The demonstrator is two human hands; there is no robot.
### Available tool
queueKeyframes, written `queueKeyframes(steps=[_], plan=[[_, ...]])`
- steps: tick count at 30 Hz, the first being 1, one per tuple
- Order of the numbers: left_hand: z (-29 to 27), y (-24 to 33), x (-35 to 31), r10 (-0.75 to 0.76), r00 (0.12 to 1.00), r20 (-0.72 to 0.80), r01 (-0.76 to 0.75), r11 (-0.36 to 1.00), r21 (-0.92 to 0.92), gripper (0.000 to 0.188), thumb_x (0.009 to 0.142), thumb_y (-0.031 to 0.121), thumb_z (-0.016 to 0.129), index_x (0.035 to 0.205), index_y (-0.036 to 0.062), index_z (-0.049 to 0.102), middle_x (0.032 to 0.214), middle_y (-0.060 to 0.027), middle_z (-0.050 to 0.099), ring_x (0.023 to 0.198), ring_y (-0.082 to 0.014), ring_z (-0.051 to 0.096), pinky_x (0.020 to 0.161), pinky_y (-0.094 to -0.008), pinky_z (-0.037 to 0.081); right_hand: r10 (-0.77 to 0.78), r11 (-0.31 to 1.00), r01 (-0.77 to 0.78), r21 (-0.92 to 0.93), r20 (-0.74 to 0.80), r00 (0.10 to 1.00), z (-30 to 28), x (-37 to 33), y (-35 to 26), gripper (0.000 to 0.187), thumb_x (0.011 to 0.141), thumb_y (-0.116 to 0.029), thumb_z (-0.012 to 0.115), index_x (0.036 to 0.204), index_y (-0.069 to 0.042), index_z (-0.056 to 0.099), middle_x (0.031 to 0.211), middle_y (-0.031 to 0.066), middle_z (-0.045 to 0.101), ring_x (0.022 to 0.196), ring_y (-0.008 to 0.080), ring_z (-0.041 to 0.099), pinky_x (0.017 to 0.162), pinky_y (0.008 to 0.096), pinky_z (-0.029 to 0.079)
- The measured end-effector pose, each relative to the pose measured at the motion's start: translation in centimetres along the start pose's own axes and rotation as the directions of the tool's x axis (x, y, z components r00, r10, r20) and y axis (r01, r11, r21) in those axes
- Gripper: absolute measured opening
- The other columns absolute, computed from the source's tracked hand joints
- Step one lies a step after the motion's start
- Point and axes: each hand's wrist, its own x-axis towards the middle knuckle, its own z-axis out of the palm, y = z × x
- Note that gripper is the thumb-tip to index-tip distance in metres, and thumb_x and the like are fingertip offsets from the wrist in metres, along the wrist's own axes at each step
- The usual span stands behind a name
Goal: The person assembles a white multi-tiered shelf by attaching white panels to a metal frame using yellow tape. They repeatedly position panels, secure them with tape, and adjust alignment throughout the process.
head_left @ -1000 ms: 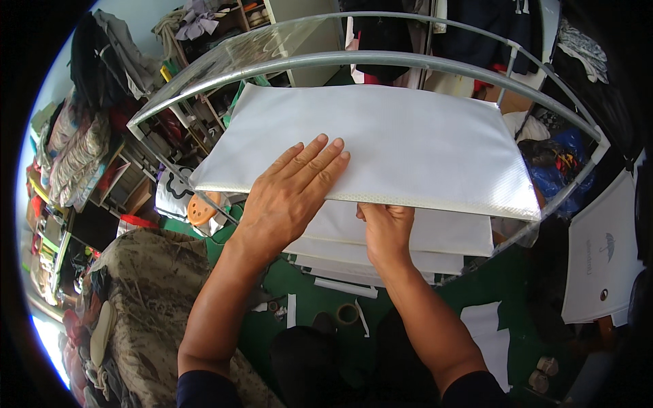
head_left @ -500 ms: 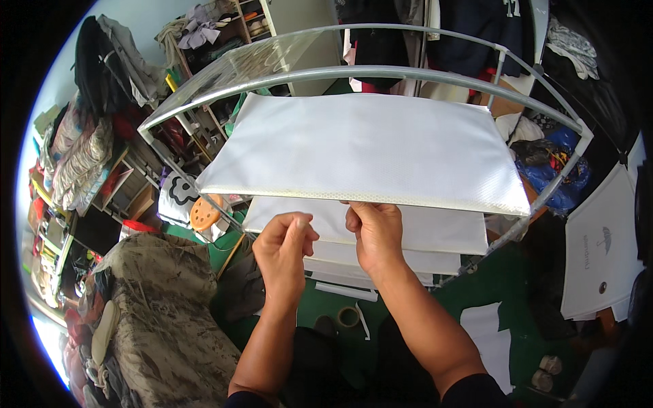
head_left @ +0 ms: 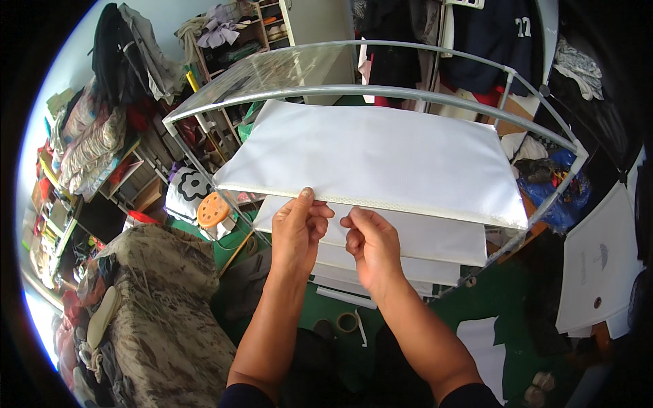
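A white fabric-like sheet (head_left: pixel 367 149) is stretched over the top tier of a metal tube rack (head_left: pixel 381 90), with a textured strip along its near edge. My left hand (head_left: pixel 294 234) is closed at that edge, its thumb lying over the strip and its fingers curled just below. Close beside it, my right hand (head_left: pixel 373 245) is pinched shut slightly under the edge; whatever its fingertips hold, if anything, is too small to make out. Beneath the top tier, a second white sheet (head_left: pixel 428 238) and further white layers hang in the same rack.
A camouflage cloth (head_left: pixel 163 306) covers a bulky shape at left. On the green floor lie a tape roll (head_left: pixel 347 321) and cut white pieces (head_left: pixel 483 347). An orange round stool (head_left: pixel 213 209) stands behind the rack's left side. White panels (head_left: pixel 598 265) lean at right.
My left hand has moved up and right, and its thumb now rests on the sheet's edge. My right hand has come slightly down from the edge. The view has shifted a little.
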Motion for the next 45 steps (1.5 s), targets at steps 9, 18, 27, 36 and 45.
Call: queueKeyframes(steps=[9, 18, 27, 36, 45], plan=[[-0.1, -0.7, 0.4, 0.002, 0.999, 0.033, 0.001, 0.994, -0.109, 0.027, 0.098, 0.027, 0.062, 0.080, 0.0073, 0.060, 0.074, -0.0085, 0.067, 0.056, -0.0101, 0.051, 0.054, -0.0232, 0.039, -0.235, 0.968, 0.239, -0.072, 0.068, 0.970, 1.2, -0.5, 0.1, 0.010, 0.091, -0.012, 0.071, 0.097, -0.004, 0.068, 0.088, 0.0048, 0.068, 0.064, 0.0086, 0.048, 0.058, 0.0238, 0.039], [-0.9, -0.6, 0.9, -0.016, 0.991, 0.130, 0.035, 0.988, -0.147, 0.025, 0.099, 0.025, 0.059, 0.082, 0.0065, 0.061, 0.073, -0.0063, 0.065, 0.057, -0.0102, 0.050, 0.054, -0.0236, 0.040, -0.304, 0.939, 0.312, -0.143, 0.075, 0.950, 1.2, 0.1, -0.3, 0.009, 0.090, -0.012, 0.072, 0.092, -0.003, 0.070, 0.087, 0.0054, 0.068, 0.063, 0.0085, 0.047, 0.058, 0.0236, 0.038], [-5.6, 1.2, 0.3, 0.152, 0.976, -0.154, -0.153, 0.988, 0.004, 0.027, 0.098, 0.025, 0.062, 0.096, -0.0010, 0.067, 0.073, -0.0063, 0.065, 0.055, -0.0078, 0.050, 0.049, -0.0212, 0.035, -0.353, 0.923, 0.362, -0.132, 0.086, 0.932, 0.8, 0.7, 0.0, 0.005, 0.088, -0.010, 0.072, 0.089, -0.006, 0.070, 0.083, 0.0023, 0.066, 0.062, 0.0085, 0.049, 0.057, 0.0252, 0.039], [-9.6, 5.5, 2.2, 0.208, 0.947, -0.246, -0.196, 0.978, 0.074, 0.024, 0.104, 0.021, 0.051, 0.096, 0.0029, 0.063, 0.077, -0.0034, 0.066, 0.059, -0.0069, 0.054, 0.053, -0.0199, 0.041, -0.359, 0.917, 0.374, -0.139, 0.121, 0.925, 0.3, 0.9, 0.1, 0.004, 0.089, -0.010, 0.071, 0.089, -0.007, 0.071, 0.085, 0.0028, 0.068, 0.063, 0.0085, 0.049, 0.059, 0.0255, 0.040], [-11.1, 6.5, 3.2, 0.125, 0.955, -0.269, -0.133, 0.991, -0.011, 0.021, 0.105, 0.026, 0.050, 0.101, 0.0087, 0.061, 0.085, -0.0016, 0.069, 0.065, -0.0102, 0.059, 0.060, -0.0238, 0.046, -0.347, 0.921, 0.360, -0.150, 0.111, 0.931, 0.5, 0.5, 0.1, 0.003, 0.089, -0.010, 0.071, 0.090, -0.007, 0.071, 0.083, 0.0013, 0.066, 0.063, 0.0078, 0.049, 0.058, 0.0251, 0.039]])
